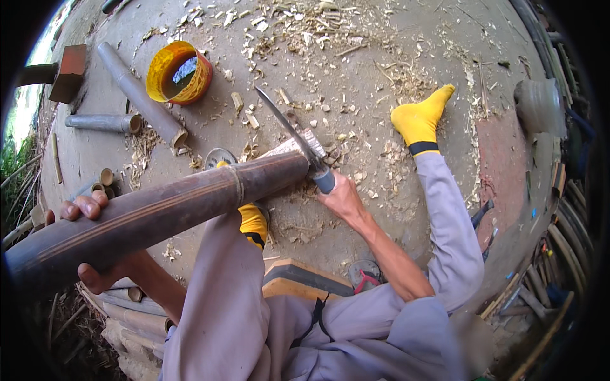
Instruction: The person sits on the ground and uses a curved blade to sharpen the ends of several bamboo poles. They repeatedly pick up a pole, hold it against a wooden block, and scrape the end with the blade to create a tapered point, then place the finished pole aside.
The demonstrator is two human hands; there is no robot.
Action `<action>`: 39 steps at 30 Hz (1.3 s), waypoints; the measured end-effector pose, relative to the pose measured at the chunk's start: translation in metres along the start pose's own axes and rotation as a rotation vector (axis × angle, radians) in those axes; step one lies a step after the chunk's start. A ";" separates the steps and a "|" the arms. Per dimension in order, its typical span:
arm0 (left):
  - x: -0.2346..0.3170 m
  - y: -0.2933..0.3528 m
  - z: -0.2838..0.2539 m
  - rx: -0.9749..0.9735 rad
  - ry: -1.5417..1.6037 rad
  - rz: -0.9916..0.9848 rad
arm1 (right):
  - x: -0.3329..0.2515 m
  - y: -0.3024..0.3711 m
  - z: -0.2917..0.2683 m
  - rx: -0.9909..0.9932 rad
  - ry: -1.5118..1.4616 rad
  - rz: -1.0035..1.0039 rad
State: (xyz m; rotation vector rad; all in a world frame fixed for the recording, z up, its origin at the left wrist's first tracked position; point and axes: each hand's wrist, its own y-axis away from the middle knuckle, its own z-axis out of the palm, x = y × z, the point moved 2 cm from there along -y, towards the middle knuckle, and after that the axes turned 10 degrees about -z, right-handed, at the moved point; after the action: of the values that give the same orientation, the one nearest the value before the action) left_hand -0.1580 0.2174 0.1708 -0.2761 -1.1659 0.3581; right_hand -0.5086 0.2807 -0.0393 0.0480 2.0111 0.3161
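A thick dark bamboo pole (pixel 171 200) slants across in front of me, its near-left end running to the view's edge. Around its left part my left hand (pixel 88 206) is closed, fingers over the top and thumb below; the palm is partly hidden. My right hand (pixel 343 195) grips the grey handle of a long-bladed knife (pixel 289 127). The blade points up and to the left and meets the pole's far right end, or lies just beside it. Under that end is a pale, notched wood block (pixel 295 143), partly covered by the pole.
A yellow-orange bucket (pixel 205 79) of dark liquid stands at the far left. Near it lie a long bamboo piece (pixel 140 92), a short one (pixel 101 122) and a reddish block (pixel 68 73). Wood shavings (pixel 305 25) litter the floor. A sandal (pixel 365 274) lies near my seat.
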 end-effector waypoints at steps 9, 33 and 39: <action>-0.013 0.080 -0.083 0.800 -0.237 -0.368 | 0.018 0.010 0.022 0.017 0.061 0.099; -0.063 0.091 -0.089 -0.497 -1.463 -0.549 | -0.009 0.022 0.025 0.118 0.176 -0.029; 0.086 -0.051 -0.049 -0.042 -0.966 -0.033 | -0.002 0.028 0.013 0.062 0.161 0.023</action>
State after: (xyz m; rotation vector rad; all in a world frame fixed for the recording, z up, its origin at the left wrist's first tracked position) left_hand -0.0762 0.2050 0.2450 -0.1086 -2.1246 0.4537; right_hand -0.4988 0.3098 -0.0360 0.0870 2.1811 0.2801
